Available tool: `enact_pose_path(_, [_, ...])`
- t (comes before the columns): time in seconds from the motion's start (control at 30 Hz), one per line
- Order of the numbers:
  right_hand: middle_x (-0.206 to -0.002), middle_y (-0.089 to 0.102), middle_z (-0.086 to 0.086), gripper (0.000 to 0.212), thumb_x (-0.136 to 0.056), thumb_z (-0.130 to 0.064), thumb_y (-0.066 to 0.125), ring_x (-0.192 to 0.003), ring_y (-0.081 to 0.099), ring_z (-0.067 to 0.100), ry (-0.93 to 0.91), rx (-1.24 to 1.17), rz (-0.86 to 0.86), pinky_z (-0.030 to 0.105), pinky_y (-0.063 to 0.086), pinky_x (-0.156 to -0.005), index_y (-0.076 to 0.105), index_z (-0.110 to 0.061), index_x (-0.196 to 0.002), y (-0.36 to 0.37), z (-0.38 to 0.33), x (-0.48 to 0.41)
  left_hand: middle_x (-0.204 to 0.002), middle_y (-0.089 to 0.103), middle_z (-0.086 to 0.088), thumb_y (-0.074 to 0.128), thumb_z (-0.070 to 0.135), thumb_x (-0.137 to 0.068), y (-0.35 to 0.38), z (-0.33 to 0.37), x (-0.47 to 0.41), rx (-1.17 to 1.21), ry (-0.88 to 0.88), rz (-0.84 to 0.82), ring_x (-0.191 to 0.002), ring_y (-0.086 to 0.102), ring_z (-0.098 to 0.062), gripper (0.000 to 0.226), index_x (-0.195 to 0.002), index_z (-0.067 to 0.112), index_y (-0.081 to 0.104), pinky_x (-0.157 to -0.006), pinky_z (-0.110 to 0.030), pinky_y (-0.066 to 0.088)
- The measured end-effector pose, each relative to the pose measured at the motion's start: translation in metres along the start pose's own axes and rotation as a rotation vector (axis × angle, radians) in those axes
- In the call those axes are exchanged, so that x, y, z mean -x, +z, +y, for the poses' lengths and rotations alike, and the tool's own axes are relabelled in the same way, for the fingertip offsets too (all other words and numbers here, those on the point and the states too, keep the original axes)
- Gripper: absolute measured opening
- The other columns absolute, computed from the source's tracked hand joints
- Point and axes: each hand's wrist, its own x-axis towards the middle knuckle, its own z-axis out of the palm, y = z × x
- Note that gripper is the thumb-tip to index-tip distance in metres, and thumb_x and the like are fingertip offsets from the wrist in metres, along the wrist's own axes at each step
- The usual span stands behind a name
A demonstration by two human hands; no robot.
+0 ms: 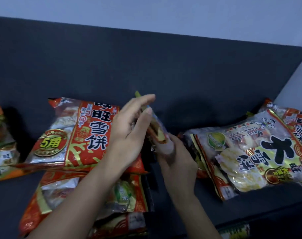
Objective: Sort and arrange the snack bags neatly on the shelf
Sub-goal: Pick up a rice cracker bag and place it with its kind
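Note:
Both hands hold one snack bag [157,130] on edge at the middle of the dark shelf [164,69]. My left hand [129,133] presses its left face with fingers stretched upward. My right hand [174,156] grips its lower right side. To the left lies a pile of red rice-cracker bags [74,133], the top one flat and face up. On the right lies a large yellow-and-red cracker bag [250,156] over another red bag [296,121].
A further stack of bags [2,145] stands at the far left edge. More bags [122,225] lie below the left pile near the shelf front. A pale wall [164,12] rises behind, and a light side panel [298,78] closes the right end.

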Motion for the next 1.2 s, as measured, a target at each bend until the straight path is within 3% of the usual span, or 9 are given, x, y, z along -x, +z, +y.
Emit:
enact_pose_path(0.1, [-0.129, 0.054, -0.021, 0.058, -0.076, -0.049, 0.064, -0.121, 0.051, 0.002, 0.049, -0.236, -0.266, 0.031, 0.048, -0.097, 0.045, -0.042, -0.13, 0.012, -0.02, 0.004, -0.114, 0.065, 0.009, 0.04, 0.05, -0.09, -0.02, 0.006, 0.003, -0.215, -0.042, -0.179, -0.111, 0.057, -0.003, 0.048, -0.116, 0.02, 0.065, -0.094, -0.025, 0.044])
enact_pose_path(0.2, [-0.142, 0.043, -0.007, 0.064, -0.085, -0.056, 0.059, -0.132, 0.043, 0.016, -0.015, -0.409, -0.353, 0.045, 0.042, -0.103, 0.037, -0.032, -0.14, 0.013, -0.025, 0.005, -0.105, 0.067, 0.006, 0.043, 0.05, -0.089, -0.026, 0.004, 0.01, -0.557, 0.105, -0.39, -0.101, 0.06, -0.011, 0.048, -0.111, 0.016, 0.068, -0.091, -0.031, 0.044])
enact_pose_path(0.33, [-0.145, 0.038, -0.004, 0.055, -0.094, -0.045, 0.045, -0.136, 0.036, 0.014, -0.1, -0.189, -0.38, 0.043, 0.037, -0.107, 0.036, -0.022, -0.143, 0.016, -0.018, 0.014, -0.096, 0.07, -0.001, 0.045, 0.031, -0.084, -0.023, -0.015, 0.023, -0.877, 0.254, -0.534, -0.094, 0.065, -0.022, 0.034, -0.096, 0.012, 0.071, -0.097, -0.033, 0.037])
enact_pose_path(0.47, [-0.159, 0.015, -0.009, 0.075, -0.091, -0.06, 0.04, -0.147, 0.008, 0.008, -0.048, -0.033, -0.478, 0.044, 0.018, -0.119, 0.014, -0.025, -0.152, 0.018, -0.001, 0.026, -0.109, 0.071, -0.006, 0.039, 0.032, -0.086, -0.026, -0.035, 0.036, -1.06, 0.272, -0.615, -0.107, 0.065, -0.023, 0.046, -0.109, 0.009, 0.071, -0.102, -0.038, 0.031])
enact_pose_path(0.67, [-0.158, 0.01, -0.016, 0.084, -0.082, -0.073, 0.035, -0.143, 0.002, -0.005, 0.104, 0.034, -0.476, 0.027, 0.009, -0.12, 0.015, -0.03, -0.151, -0.015, 0.01, 0.033, -0.105, 0.071, -0.013, 0.032, 0.033, -0.085, -0.014, -0.024, 0.04, -1.211, 0.339, -0.621, -0.107, 0.064, -0.03, 0.051, -0.104, 0.007, 0.071, -0.104, -0.054, 0.023])
enact_pose_path(0.87, [-0.14, 0.045, 0.002, 0.056, -0.088, -0.051, 0.05, -0.127, 0.041, 0.01, 0.22, 0.167, -0.294, 0.023, 0.031, -0.106, 0.045, -0.017, -0.133, -0.077, 0.028, 0.005, -0.1, 0.071, -0.009, 0.042, 0.04, -0.078, 0.037, 0.0, 0.044, -1.079, 0.445, -0.645, -0.105, 0.065, -0.027, 0.05, -0.101, 0.007, 0.072, -0.103, -0.054, 0.037])
enact_pose_path(0.93, [-0.133, 0.048, 0.005, 0.041, -0.092, -0.034, 0.057, -0.117, 0.047, 0.015, 0.415, 0.138, -0.199, 0.022, 0.036, -0.092, 0.047, -0.018, -0.129, -0.106, 0.036, -0.01, -0.125, 0.062, -0.011, 0.047, 0.044, -0.085, 0.062, 0.007, 0.039, -1.028, 0.353, -0.725, -0.122, 0.054, -0.024, 0.056, -0.124, 0.005, 0.059, -0.108, -0.053, 0.031])
enact_pose_path(1.03, [-0.132, 0.048, 0.006, 0.051, -0.091, -0.029, 0.061, -0.115, 0.05, 0.021, 0.639, 0.072, 0.015, 0.027, 0.039, -0.09, 0.043, -0.012, -0.136, -0.143, 0.059, -0.031, -0.154, 0.024, -0.007, 0.039, 0.048, -0.096, 0.104, -0.002, 0.028, -0.987, 0.24, -0.85, -0.143, 0.019, -0.02, 0.069, -0.149, 0.009, 0.018, -0.117, -0.044, 0.004])
enact_pose_path(1.2, [-0.146, 0.034, 0.006, 0.074, -0.084, -0.021, 0.07, -0.125, 0.045, 0.024, 0.835, -0.185, 0.409, 0.037, 0.042, -0.101, 0.027, -0.015, -0.144, -0.17, 0.102, -0.033, -0.158, 0.013, -0.011, 0.038, 0.051, -0.096, 0.182, -0.019, -0.001, -0.924, 0.16, -0.795, -0.145, 0.013, -0.025, 0.075, -0.151, 0.009, 0.008, -0.117, -0.045, 0.007])
